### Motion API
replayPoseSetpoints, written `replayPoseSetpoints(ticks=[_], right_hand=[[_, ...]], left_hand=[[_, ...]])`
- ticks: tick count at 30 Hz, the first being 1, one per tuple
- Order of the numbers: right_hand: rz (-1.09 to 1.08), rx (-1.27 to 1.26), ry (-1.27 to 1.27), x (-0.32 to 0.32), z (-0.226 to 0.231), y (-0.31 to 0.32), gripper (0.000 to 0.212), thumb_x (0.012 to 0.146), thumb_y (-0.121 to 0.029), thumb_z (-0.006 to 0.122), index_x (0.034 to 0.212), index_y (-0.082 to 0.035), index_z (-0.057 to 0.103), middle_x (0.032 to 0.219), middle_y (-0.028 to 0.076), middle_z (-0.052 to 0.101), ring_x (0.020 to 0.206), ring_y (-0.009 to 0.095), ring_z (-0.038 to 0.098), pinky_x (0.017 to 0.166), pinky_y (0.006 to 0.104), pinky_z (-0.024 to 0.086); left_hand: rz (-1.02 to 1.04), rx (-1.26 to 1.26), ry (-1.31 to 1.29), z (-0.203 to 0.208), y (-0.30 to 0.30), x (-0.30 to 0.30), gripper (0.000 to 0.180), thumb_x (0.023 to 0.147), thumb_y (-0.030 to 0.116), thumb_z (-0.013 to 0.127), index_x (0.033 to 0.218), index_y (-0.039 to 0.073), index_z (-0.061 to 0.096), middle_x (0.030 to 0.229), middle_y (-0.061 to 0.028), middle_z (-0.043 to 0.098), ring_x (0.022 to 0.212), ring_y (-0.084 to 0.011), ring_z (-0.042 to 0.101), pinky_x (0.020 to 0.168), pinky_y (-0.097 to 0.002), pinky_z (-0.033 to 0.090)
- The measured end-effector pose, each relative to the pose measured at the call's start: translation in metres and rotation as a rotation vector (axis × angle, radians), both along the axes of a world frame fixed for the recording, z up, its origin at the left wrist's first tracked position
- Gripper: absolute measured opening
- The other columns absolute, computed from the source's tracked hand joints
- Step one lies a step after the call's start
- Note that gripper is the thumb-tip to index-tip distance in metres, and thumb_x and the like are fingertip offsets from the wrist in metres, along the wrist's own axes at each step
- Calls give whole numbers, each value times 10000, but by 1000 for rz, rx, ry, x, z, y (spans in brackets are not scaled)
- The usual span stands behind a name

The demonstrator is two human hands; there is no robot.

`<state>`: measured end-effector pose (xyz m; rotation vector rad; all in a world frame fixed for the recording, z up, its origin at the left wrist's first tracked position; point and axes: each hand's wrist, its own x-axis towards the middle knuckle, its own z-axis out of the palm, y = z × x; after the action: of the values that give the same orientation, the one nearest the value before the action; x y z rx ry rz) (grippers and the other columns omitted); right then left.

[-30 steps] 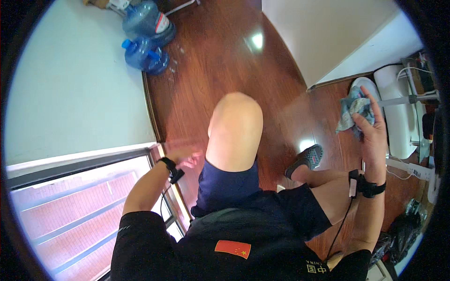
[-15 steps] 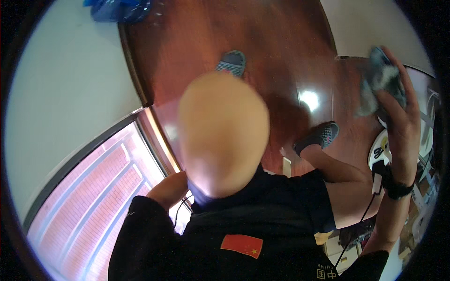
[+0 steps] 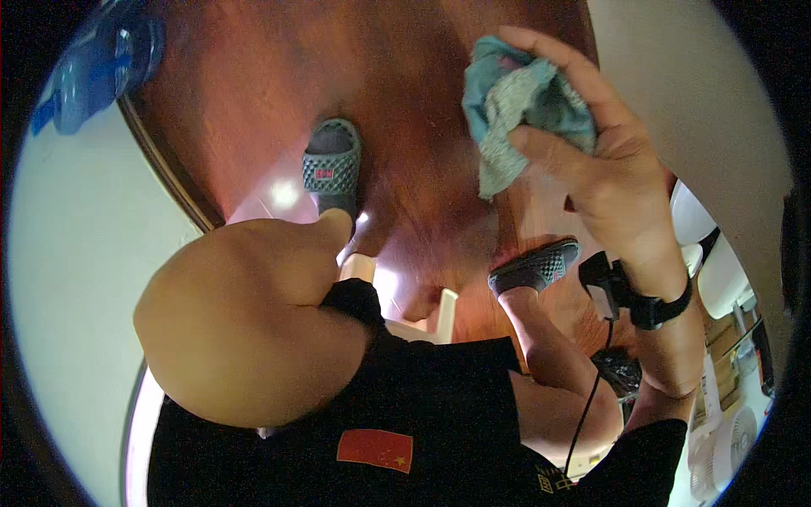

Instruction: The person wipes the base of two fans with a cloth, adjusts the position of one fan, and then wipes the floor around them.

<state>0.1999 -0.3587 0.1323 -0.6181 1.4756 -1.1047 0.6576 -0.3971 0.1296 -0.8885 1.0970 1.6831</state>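
Observation:
My right hand (image 3: 621,165) is closed on a crumpled blue-grey cloth (image 3: 532,89), pinching it between the thumb and the fingers. The cloth is held up over the dark red wood floor, near the pale wall at the far right. One loose corner hangs below my thumb. A black band (image 3: 663,308) with a small device and a cable (image 3: 583,414) sits around my right wrist. My left hand is out of view.
Grey slide sandals (image 3: 332,165) are on my feet, and my bent left knee (image 3: 245,321) fills the lower left. A blue plastic jug (image 3: 97,72) stands at the far left. A pale stool (image 3: 446,317) is below me; a white fan (image 3: 731,444) shows at the lower right.
My right hand and the cloth have moved left, toward the middle of the view. The view itself has shifted, so the jug appears further left and the window has almost gone.

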Motion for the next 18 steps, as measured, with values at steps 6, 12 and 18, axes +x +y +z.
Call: replayPoseSetpoints(ticks=[6, 12, 18], right_hand=[[-92, 17, 117, -10, -5, 20, 625, 873, 123, 647, 1454, -56, 499, 1263, 60, 636, 1130, 118, 608, 985, 254, 491], [-193, 149, 237, 1, 29, 60, 622, 872, 102, 647, 1453, -80, 516, 1282, 54, 616, 1102, 119, 607, 937, 255, 516], [-447, 141, 106, 48, 98, 111, 637, 883, 65, 661, 1478, -95, 497, 1237, 44, 638, 1039, 115, 629, 843, 264, 550]], left_hand=[[-181, 2, -16, -21, -134, -37, 398, 967, 348, 672, 1250, 70, 637, 1059, -68, 689, 966, -172, 658, 817, -345, 566], [-338, -37, 60, -42, -187, -61, 389, 970, 337, 668, 1244, 62, 637, 1060, -71, 691, 978, -168, 655, 824, -339, 560], [-334, -237, 199, -72, -195, -52, 381, 973, 326, 664, 1238, 54, 637, 1060, -73, 692, 989, -165, 652, 832, -334, 555]])
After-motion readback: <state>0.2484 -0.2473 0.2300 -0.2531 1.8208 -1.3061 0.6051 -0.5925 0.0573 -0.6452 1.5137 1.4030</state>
